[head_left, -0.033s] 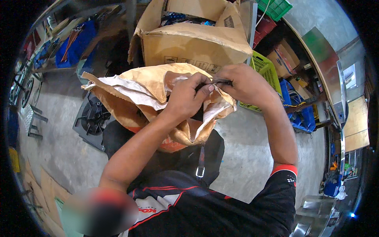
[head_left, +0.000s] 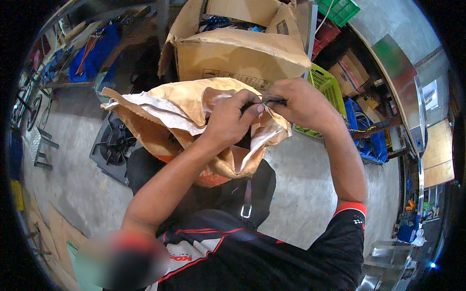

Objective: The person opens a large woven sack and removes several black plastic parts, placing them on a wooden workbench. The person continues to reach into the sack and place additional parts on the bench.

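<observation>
Paper sack (head_left: 189, 102) sits at the knees (head_left: 262, 184), mouth already gaping; left hand (head_left: 228, 119) pinches its rim, right hand (head_left: 303, 102) grips a small dark tool (head_left: 275, 100) there, so rim work looks unfinished.

So the sack (head_left: 179, 89) is right in front of the person, left hand (head_left: 230, 119) and right hand (head_left: 301, 104) together at the right part of its mouth, with the big cardboard box (head_left: 238, 56) behind it. Left of the sack there's a fan-like part (head_left: 119, 140), then a stool (head_left: 36, 140) farther out on the floor (head_left: 73, 169), and cardboard sheets (head_left: 63, 237) lower left. Over on the right, a crate (head_left: 326, 83) is beside the big box, then a smaller box (head_left: 348, 72), with a cable bin (head_left: 378, 150) nearer the person.
</observation>
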`<action>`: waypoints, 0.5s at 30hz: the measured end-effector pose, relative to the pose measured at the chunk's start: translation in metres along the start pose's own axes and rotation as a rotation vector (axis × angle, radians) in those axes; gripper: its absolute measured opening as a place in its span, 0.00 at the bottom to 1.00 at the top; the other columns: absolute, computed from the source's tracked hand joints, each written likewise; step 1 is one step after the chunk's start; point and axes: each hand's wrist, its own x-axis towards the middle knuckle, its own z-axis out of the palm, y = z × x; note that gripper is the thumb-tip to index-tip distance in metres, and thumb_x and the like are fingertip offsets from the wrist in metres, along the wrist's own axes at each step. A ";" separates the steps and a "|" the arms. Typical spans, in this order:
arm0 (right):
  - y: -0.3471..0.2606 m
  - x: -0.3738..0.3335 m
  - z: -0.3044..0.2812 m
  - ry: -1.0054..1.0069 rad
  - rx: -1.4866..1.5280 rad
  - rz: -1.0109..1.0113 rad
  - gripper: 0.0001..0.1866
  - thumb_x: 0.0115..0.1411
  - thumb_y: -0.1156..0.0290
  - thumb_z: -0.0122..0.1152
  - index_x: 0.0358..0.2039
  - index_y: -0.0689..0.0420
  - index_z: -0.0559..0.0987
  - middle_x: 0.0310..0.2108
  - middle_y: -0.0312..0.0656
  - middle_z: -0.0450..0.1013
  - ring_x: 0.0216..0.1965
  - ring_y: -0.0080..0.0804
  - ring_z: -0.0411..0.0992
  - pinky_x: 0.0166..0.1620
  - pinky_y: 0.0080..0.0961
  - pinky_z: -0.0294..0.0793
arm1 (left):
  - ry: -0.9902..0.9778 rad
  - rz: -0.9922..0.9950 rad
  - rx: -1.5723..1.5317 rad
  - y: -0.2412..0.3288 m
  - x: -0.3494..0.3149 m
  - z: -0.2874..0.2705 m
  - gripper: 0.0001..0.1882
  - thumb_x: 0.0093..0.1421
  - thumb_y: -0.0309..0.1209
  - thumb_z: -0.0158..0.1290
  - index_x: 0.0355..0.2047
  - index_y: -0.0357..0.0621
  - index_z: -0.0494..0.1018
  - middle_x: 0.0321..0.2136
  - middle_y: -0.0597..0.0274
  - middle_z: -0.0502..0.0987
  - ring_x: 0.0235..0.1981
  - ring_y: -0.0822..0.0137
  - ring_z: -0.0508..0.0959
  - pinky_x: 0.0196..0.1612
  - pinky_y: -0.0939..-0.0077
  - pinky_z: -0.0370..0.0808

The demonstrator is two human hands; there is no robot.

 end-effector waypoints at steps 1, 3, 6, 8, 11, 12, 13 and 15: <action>0.002 0.002 -0.001 -0.005 -0.001 -0.008 0.11 0.54 0.70 0.64 0.36 0.61 0.80 0.32 0.51 0.76 0.36 0.52 0.75 0.41 0.40 0.73 | 0.004 -0.006 -0.013 0.000 0.002 0.000 0.12 0.63 0.34 0.57 0.39 0.36 0.75 0.32 0.50 0.80 0.36 0.55 0.79 0.42 0.63 0.73; 0.003 0.001 0.003 0.049 0.060 0.058 0.10 0.54 0.70 0.64 0.35 0.61 0.80 0.31 0.51 0.76 0.36 0.53 0.74 0.41 0.40 0.73 | 0.012 -0.001 -0.007 0.000 0.004 0.000 0.12 0.63 0.34 0.57 0.39 0.36 0.75 0.32 0.50 0.80 0.36 0.54 0.79 0.42 0.62 0.73; 0.002 -0.003 0.021 0.176 0.089 0.165 0.10 0.54 0.69 0.64 0.34 0.61 0.79 0.31 0.52 0.76 0.36 0.54 0.74 0.39 0.38 0.73 | 0.011 0.021 0.054 -0.002 0.004 0.000 0.12 0.64 0.34 0.56 0.39 0.37 0.74 0.33 0.49 0.80 0.36 0.52 0.79 0.42 0.61 0.74; -0.002 -0.006 0.031 0.252 0.111 0.261 0.10 0.54 0.70 0.64 0.34 0.62 0.79 0.30 0.51 0.76 0.34 0.51 0.75 0.38 0.36 0.73 | -0.007 0.022 0.094 -0.002 0.005 0.000 0.11 0.64 0.34 0.56 0.39 0.37 0.74 0.33 0.48 0.80 0.37 0.51 0.80 0.42 0.60 0.74; -0.004 -0.005 0.051 0.370 0.279 0.413 0.09 0.56 0.71 0.65 0.34 0.62 0.79 0.28 0.45 0.77 0.31 0.39 0.76 0.38 0.30 0.73 | -0.017 0.055 0.139 -0.001 0.004 -0.002 0.11 0.64 0.33 0.55 0.39 0.37 0.73 0.33 0.47 0.80 0.38 0.48 0.79 0.43 0.59 0.74; 0.001 -0.007 0.066 0.429 0.390 0.468 0.09 0.56 0.71 0.65 0.34 0.62 0.79 0.28 0.42 0.77 0.31 0.34 0.76 0.38 0.28 0.73 | -0.038 0.040 0.107 -0.003 0.004 -0.001 0.11 0.64 0.33 0.54 0.39 0.37 0.73 0.33 0.47 0.80 0.38 0.48 0.79 0.43 0.59 0.73; 0.003 -0.008 0.074 0.488 0.506 0.520 0.08 0.57 0.71 0.65 0.33 0.63 0.78 0.28 0.40 0.77 0.30 0.28 0.76 0.38 0.26 0.73 | -0.058 0.023 0.079 -0.007 0.002 -0.001 0.11 0.64 0.33 0.54 0.40 0.37 0.73 0.33 0.47 0.80 0.39 0.47 0.79 0.43 0.58 0.73; 0.001 -0.014 0.078 0.440 0.691 0.587 0.10 0.56 0.71 0.65 0.36 0.62 0.80 0.31 0.41 0.79 0.34 0.28 0.76 0.42 0.27 0.74 | -0.075 0.036 0.074 -0.008 0.000 -0.001 0.11 0.65 0.34 0.53 0.39 0.38 0.73 0.33 0.47 0.80 0.38 0.45 0.79 0.42 0.56 0.73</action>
